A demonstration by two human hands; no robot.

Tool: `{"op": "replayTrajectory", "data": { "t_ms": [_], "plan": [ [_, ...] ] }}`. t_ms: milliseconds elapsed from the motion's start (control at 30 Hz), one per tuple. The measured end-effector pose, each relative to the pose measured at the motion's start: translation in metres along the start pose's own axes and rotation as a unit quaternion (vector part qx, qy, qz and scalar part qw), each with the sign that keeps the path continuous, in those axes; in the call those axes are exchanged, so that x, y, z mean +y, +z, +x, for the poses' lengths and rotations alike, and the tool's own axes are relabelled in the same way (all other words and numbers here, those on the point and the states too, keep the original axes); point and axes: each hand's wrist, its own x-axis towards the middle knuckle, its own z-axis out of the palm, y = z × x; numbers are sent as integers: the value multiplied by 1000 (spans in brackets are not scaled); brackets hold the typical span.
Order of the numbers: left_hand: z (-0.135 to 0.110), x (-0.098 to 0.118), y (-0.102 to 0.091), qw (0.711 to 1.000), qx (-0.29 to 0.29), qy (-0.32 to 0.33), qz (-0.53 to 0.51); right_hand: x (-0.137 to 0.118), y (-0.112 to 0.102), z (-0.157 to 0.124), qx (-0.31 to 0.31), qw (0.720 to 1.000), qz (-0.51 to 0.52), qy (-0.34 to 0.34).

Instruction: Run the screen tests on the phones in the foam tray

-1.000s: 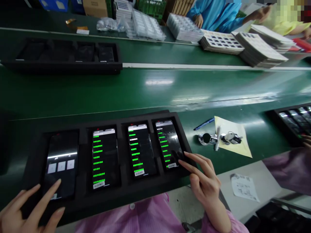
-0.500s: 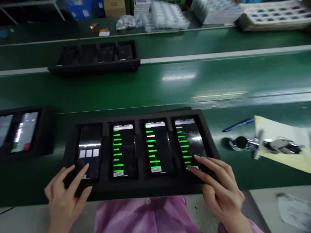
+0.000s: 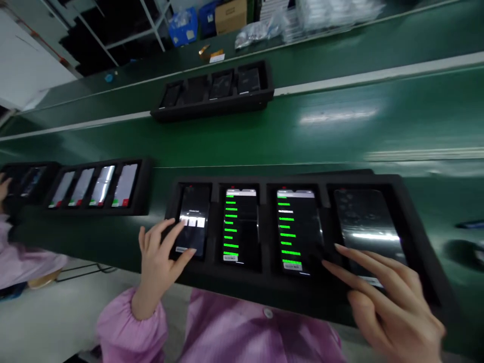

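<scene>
"So, where do our fingers stand?"

"Our right hand [image 3: 397, 302] is closest to us: fingers loosely spread, thumb apart, nothing gripped. Its two leading fingertips [image 3: 342, 249] are by the gap between the third phone [image 3: 300, 227] and the rightmost phone [image 3: 365, 222], whose dark glass stretches beyond and to the right of those tips. Whether they touch anything, we can't tell."

"And our left?"

"Our left hand [image 3: 159, 252] has thumb and index finger parted, with hold of nothing we can see. The thumb tip is over the lower end of the leftmost phone [image 3: 194, 229], the index tip at its left edge, beside the white squares. Contact is unclear there too."

"So each end phone has its own hand near?"

"Yes. All four lie face up in the near tray [image 3: 266, 276], long axes running away from us. The second phone [image 3: 242, 227] and the third, green lines lit, sit between our hands."

"And past that?"

"Leftward, a neighbouring tray [image 3: 142, 186] with four pale screens, then another person's hand [image 3: 4, 186]. Farther off, across the green bench [image 3: 321, 141], a dark tray [image 3: 212, 110], then a cardboard box [image 3: 231, 17]."
</scene>
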Motion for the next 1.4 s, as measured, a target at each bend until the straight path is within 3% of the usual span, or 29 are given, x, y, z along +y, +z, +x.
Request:
{"op": "replayTrajectory", "data": {
  "t_ms": [200, 367, 500, 667, 800, 900, 1033, 1167, 1333, 1400],
  "plan": [
    [10, -7, 9, 999, -28, 25, 14, -21, 2, 17, -57, 998, -26, -15],
    [-1, -7, 4, 997, 50, 5, -59, -31, 10, 27, -64, 991, -116, 37],
    [-16, -5, 1, 995, 69, 27, -72, -45, 17, 34, -44, 997, -53, 19],
    [-26, -6, 3, 995, 62, 31, -77, -72, 46, 53, -92, 995, -11, -28],
    [-34, -12, 1, 995, 63, 14, -74, -82, 61, 63, -96, 995, -19, 10],
    [-43, -16, 0, 995, 67, -2, -70, -74, 49, 58, -50, 998, -22, 23],
    [-48, -22, 0, 994, 65, -21, -85, -43, 8, 40, 13, 998, -56, 25],
    [-15, -36, -2, 992, 39, -35, -116, -11, -16, 43, -26, 993, -100, 53],
    [74, -50, 10, 995, -48, -13, -91, -4, 10, 103, -116, 986, -117, 7],
    [98, -48, 17, 994, -74, -10, -77, -9, 17, 121, -135, 985, -108, -18]
  ]
}}
